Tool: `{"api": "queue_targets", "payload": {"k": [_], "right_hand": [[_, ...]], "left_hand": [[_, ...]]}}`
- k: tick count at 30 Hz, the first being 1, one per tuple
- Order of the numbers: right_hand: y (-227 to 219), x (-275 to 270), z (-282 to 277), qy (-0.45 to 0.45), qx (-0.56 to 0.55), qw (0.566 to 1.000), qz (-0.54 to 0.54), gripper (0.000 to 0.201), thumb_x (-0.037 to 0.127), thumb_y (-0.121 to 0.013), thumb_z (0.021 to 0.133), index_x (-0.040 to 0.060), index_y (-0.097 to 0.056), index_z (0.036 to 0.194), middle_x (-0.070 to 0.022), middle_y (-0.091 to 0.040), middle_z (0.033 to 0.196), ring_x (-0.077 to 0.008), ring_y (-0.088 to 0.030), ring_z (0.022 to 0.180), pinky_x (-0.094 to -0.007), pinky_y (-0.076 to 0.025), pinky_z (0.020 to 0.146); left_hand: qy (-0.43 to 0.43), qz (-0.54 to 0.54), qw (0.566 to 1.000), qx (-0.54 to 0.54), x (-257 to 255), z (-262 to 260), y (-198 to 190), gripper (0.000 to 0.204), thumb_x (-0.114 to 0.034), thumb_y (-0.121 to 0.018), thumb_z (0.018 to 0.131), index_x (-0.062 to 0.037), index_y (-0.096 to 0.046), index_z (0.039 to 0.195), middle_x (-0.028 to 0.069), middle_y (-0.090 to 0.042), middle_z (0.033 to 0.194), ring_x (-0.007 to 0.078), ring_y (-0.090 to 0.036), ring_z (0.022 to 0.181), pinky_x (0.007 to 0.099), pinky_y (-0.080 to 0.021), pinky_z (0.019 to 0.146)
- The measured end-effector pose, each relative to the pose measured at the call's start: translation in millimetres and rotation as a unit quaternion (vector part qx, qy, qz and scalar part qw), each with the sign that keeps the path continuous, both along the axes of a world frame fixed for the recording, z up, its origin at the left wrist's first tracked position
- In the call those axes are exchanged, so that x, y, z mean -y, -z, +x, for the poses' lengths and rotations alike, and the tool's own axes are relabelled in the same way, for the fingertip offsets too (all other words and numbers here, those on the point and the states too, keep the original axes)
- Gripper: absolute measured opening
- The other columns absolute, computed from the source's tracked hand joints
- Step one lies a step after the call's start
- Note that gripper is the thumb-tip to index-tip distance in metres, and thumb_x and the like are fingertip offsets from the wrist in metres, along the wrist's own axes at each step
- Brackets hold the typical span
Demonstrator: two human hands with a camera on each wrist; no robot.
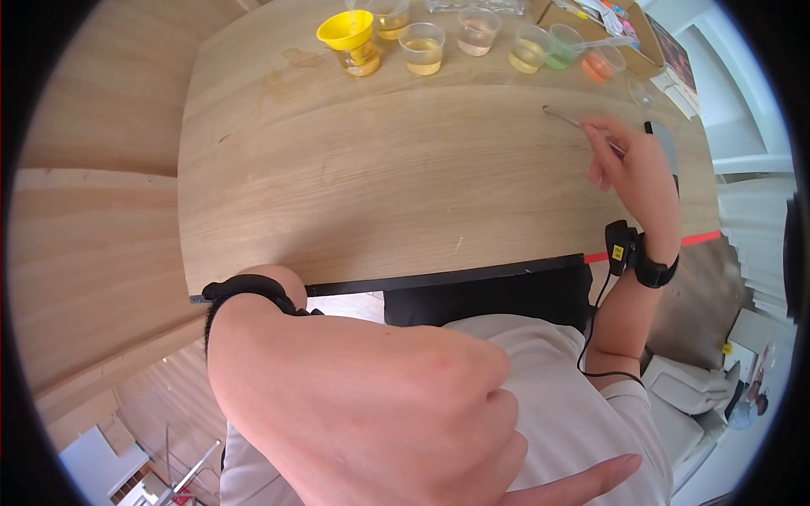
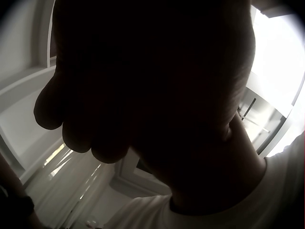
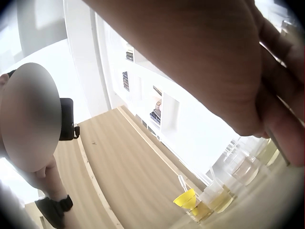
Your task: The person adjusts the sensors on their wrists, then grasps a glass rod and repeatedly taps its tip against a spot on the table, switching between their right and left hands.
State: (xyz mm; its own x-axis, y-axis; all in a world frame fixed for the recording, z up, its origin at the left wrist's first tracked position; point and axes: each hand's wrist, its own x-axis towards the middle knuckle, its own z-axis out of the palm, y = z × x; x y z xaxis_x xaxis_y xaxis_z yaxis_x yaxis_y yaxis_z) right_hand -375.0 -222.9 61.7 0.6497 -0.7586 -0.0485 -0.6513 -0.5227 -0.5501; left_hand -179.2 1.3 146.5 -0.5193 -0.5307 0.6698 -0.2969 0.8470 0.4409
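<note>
In the head view my right hand (image 1: 629, 160) pinches a slim rod (image 1: 564, 116) with a small rounded tip, held over the right side of the wooden table (image 1: 380, 160). My left hand (image 1: 380, 388) is raised close to the head camera, its back toward it. One finger points right and the others are curled; nothing shows in it. The left wrist view has that hand (image 2: 143, 86) as a dark shape near the neck. Beyond the right hand stand clear cups of orange liquid (image 1: 601, 67), green liquid (image 1: 564, 52) and yellow liquid (image 1: 527, 55).
A yellow funnel (image 1: 345, 30) sits over a cup of amber liquid (image 1: 360, 63) at the back. More cups (image 1: 422, 52) stand beside it. A plastic pipette (image 1: 609, 41) lies across cup tops near a cardboard box (image 1: 645, 38). A grey flat object (image 1: 665, 145) is partly behind the right hand.
</note>
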Motion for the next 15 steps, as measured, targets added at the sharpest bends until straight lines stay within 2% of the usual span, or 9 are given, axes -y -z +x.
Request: {"api": "queue_targets", "payload": {"k": [4, 7, 9, 15], "right_hand": [[0, 4, 1, 0.021, -0.015, 0.999, -0.046, 0.021, 0.023, -0.060, 0.101, 0.0071, -0.073, 0.108, -0.0053, -0.064, 0.059, -0.0152, -0.063, 0.053, -0.0305, -0.047, 0.056], [2, 6, -2, 0.017, -0.002, 0.999, -0.032, 0.021, 0.024, -0.061, 0.101, 0.0068, -0.073, 0.105, -0.0052, -0.064, 0.058, -0.0147, -0.062, 0.052, -0.0304, -0.047, 0.055], [4, 7, -3, 0.042, -0.002, 0.997, -0.058, 0.020, 0.024, -0.062, 0.100, 0.0072, -0.073, 0.103, -0.0055, -0.064, 0.058, -0.0156, -0.062, 0.051, -0.0308, -0.047, 0.056], [-4, -3, 4, 0.035, -0.056, 0.995, -0.078, 0.020, 0.024, -0.063, 0.098, 0.0076, -0.074, 0.103, -0.0066, -0.066, 0.060, -0.0178, -0.065, 0.052, -0.0325, -0.049, 0.057]], "left_hand": [[0.036, 0.002, 0.999, -0.002, 3, 1, -2, 0.032, -0.005, -0.056, 0.061, -0.0123, -0.026, 0.056, -0.0010, -0.021, 0.061, 0.0124, -0.026, 0.049, 0.0285, -0.018, 0.045], [-0.004, -0.025, 0.999, 0.033, 3, 0, -5, 0.031, -0.004, -0.055, 0.062, -0.0125, -0.026, 0.056, -0.0011, -0.021, 0.061, 0.0124, -0.026, 0.049, 0.0286, -0.018, 0.045], [0.015, -0.003, 1.000, -0.001, 0, 1, 0, 0.032, -0.005, -0.055, 0.063, -0.0125, -0.026, 0.056, -0.0012, -0.021, 0.060, 0.0124, -0.026, 0.049, 0.0287, -0.018, 0.044], [0.024, -0.001, 1.000, -0.015, 0, -1, 0, 0.032, -0.005, -0.056, 0.062, -0.0130, -0.026, 0.056, -0.0009, -0.022, 0.060, 0.0126, -0.026, 0.049, 0.0288, -0.019, 0.044]]}}
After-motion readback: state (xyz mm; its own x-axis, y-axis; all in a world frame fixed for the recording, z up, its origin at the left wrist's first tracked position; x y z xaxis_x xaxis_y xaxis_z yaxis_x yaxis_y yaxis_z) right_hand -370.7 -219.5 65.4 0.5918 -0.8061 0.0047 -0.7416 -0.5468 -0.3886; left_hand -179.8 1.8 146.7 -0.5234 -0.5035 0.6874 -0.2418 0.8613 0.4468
